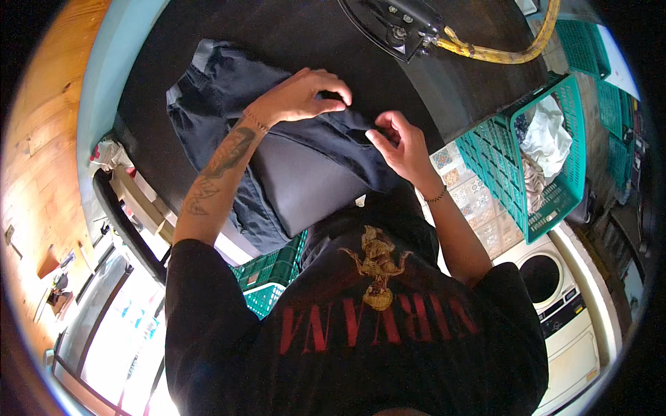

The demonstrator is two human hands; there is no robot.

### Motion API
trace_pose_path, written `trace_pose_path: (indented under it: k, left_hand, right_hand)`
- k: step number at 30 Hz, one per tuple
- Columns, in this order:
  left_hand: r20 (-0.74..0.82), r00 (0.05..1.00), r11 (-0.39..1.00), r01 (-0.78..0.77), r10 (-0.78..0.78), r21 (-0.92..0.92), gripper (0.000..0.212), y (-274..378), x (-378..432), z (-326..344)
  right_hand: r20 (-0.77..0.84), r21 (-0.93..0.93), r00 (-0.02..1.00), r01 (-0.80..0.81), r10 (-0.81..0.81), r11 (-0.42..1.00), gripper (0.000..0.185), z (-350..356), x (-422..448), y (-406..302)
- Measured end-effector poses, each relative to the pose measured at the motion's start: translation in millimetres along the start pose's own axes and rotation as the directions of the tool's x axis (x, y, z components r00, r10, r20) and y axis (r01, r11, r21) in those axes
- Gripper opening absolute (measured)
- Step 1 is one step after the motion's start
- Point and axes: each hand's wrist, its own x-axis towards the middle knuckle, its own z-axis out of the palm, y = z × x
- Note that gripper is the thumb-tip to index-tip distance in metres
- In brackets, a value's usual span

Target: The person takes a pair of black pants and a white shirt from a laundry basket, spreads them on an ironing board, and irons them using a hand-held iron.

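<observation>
Dark navy trousers [239,83] lie spread on a black padded ironing table [312,177]. Their gathered waist, with greyish patches, is at the upper left. One leg runs right, towards my body; the other reaches down to the table's near edge. My left hand [307,96] is over the upper part of the right-hand leg, thumb and fingers curved with a gap between them. Close to that leg's outer edge, my right hand [403,145] has its thumb apart from bent fingers. Whether either hand touches the cloth is hard to see.
A black iron [398,31] with a yellow hose [489,52] rests at the table's far right. A green plastic crate [567,203] holding white and beige cloth stands to the right. Another green crate [265,278] is below the near edge. A white front-loading machine [564,353] stands lower right.
</observation>
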Motion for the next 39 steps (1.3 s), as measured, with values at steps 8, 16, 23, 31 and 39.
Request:
trace_pose_path:
  k: [8,16,23,31,39]
  left_hand:
    - [-0.772,0.631,0.877,0.411,-0.076,0.25,0.036,17,-51,60]
    - [-0.76,0.643,0.739,0.556,-0.092,0.381,0.054,-14,-67,109]
    - [-0.834,0.545,0.765,0.574,-0.09,0.292,0.054,-20,-59,107]
    - [-0.895,0.441,0.619,0.723,-0.072,0.307,0.096,-28,-28,86]
    - [-0.862,0.489,0.64,0.706,-0.132,0.303,0.133,-19,-43,100]
  right_hand:
    - [0.125,-0.216,0.989,-0.053,0.081,0.975,0.049,1,4,0]
    - [0.521,-0.068,0.75,-0.439,0.408,0.896,0.063,-5,21,-13]
    - [0.359,-0.547,0.901,-0.011,0.246,0.837,0.073,-21,5,-24]
    - [0.344,-0.774,0.906,0.422,-0.247,0.472,0.075,41,-32,-14]
    - [0.336,-0.669,0.862,0.502,-0.38,0.548,0.048,-17,14,-64]
